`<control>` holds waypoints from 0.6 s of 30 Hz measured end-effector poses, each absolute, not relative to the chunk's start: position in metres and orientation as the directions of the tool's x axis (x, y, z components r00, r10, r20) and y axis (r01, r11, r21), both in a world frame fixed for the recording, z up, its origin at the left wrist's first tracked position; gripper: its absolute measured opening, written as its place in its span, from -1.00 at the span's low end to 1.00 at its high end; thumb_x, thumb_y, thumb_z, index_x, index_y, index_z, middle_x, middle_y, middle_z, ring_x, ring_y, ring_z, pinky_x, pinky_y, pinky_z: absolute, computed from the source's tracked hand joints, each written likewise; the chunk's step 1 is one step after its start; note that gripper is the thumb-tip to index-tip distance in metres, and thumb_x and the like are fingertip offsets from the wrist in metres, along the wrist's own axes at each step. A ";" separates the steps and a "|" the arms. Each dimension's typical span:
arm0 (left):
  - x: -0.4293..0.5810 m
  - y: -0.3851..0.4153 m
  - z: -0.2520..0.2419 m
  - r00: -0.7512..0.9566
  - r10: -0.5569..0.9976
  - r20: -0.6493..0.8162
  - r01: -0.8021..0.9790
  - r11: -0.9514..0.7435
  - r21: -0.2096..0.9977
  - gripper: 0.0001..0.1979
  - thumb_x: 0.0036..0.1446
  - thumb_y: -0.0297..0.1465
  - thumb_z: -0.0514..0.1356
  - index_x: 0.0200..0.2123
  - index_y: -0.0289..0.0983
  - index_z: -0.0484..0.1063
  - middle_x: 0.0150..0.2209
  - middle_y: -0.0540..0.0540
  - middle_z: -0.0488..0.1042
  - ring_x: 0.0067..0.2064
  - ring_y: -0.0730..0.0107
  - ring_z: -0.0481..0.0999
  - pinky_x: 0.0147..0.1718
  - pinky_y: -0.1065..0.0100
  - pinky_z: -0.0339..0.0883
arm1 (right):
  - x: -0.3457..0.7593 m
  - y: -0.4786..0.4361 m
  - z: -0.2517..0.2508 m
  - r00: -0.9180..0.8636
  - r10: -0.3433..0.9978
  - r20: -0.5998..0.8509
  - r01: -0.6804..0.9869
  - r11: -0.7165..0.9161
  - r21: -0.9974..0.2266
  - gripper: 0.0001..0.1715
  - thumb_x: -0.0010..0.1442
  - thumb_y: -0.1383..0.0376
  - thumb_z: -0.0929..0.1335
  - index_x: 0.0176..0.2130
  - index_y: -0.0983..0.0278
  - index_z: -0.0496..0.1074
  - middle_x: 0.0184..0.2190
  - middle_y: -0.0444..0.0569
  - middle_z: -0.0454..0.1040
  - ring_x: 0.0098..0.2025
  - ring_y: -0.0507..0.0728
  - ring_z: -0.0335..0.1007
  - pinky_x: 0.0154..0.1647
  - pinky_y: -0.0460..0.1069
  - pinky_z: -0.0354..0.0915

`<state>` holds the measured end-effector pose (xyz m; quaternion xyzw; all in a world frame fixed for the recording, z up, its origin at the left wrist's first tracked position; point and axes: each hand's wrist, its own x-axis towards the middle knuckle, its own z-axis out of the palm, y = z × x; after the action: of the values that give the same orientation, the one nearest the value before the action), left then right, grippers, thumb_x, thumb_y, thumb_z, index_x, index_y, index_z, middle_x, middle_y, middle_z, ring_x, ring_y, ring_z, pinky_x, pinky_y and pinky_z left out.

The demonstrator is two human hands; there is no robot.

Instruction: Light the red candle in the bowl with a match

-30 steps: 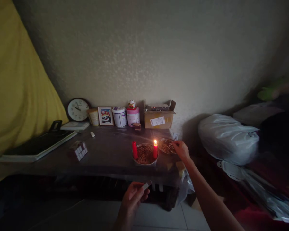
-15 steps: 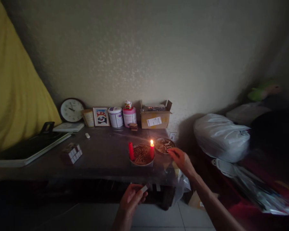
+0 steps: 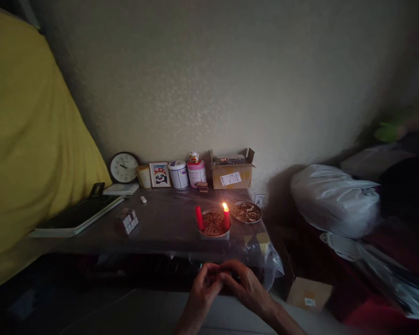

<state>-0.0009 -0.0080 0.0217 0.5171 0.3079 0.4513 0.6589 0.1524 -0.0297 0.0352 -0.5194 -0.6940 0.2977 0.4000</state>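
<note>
In front of the table's near edge, my left hand [image 3: 201, 293] and my right hand [image 3: 247, 286] meet with fingertips touching. My left fingers are curled round a small matchbox, now mostly hidden behind the fingers. Bent and pressed inward, my right fingers hide whatever is between them. Beyond them, a round tin [image 3: 213, 235] of brown grains holds two upright red candles. The right candle [image 3: 226, 219] burns with a small flame; the left candle [image 3: 199, 218] is unlit. A second round tin [image 3: 246, 222], with several pale matchsticks on its brown contents, lies to the right.
The dark table [image 3: 171, 223] carries a block puzzle cube [image 3: 129, 222] and a small white object [image 3: 143, 199]. Along the wall stand a clock [image 3: 124, 167], a framed picture [image 3: 160, 175], two canisters and an open cardboard box [image 3: 232, 176]. A white bag [image 3: 335, 200] bulges at right.
My right hand has drawn back from the second tin to meet my left hand. The matchbox, visible before in my left hand, is now mostly covered. The view has shifted leftward.
</note>
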 end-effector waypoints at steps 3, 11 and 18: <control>-0.002 -0.006 0.019 0.402 0.912 0.081 -0.237 0.018 0.971 -0.82 -0.02 -0.31 0.24 -0.32 -0.24 0.39 -0.30 -0.12 0.51 -0.23 0.26 0.48 -0.24 0.32 0.31 | 0.154 -0.028 0.033 -0.156 0.961 0.227 0.482 0.274 -0.832 -0.66 0.19 0.09 0.25 -0.17 0.23 0.43 -0.27 -0.04 0.47 -0.21 0.13 0.40 -0.17 -0.02 0.28; -0.002 -0.003 0.016 0.354 0.933 0.067 -0.162 -0.009 0.987 -0.81 -0.03 -0.45 0.18 -0.27 -0.24 0.38 -0.24 -0.09 0.51 -0.16 0.25 0.47 -0.20 0.32 0.30 | 0.157 -0.026 0.031 -0.213 0.947 0.241 0.502 0.318 -0.804 -0.69 0.20 0.10 0.24 -0.19 0.22 0.41 -0.25 -0.06 0.44 -0.20 0.09 0.37 -0.17 -0.06 0.27; -0.001 -0.002 0.015 0.352 0.933 0.074 -0.156 -0.019 0.988 -0.78 -0.06 -0.52 0.14 -0.26 -0.27 0.38 -0.27 -0.09 0.50 -0.22 0.28 0.47 -0.24 0.33 0.28 | 0.157 -0.025 0.029 -0.229 0.942 0.245 0.534 0.332 -0.777 -0.67 0.23 0.09 0.21 -0.19 0.22 0.41 -0.26 -0.05 0.43 -0.23 0.08 0.38 -0.18 -0.05 0.29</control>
<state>-0.0008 -0.0017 0.0154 0.5551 0.3501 0.4489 0.6065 0.1567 -0.0248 0.0289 -0.5047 -0.7314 0.2816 0.3620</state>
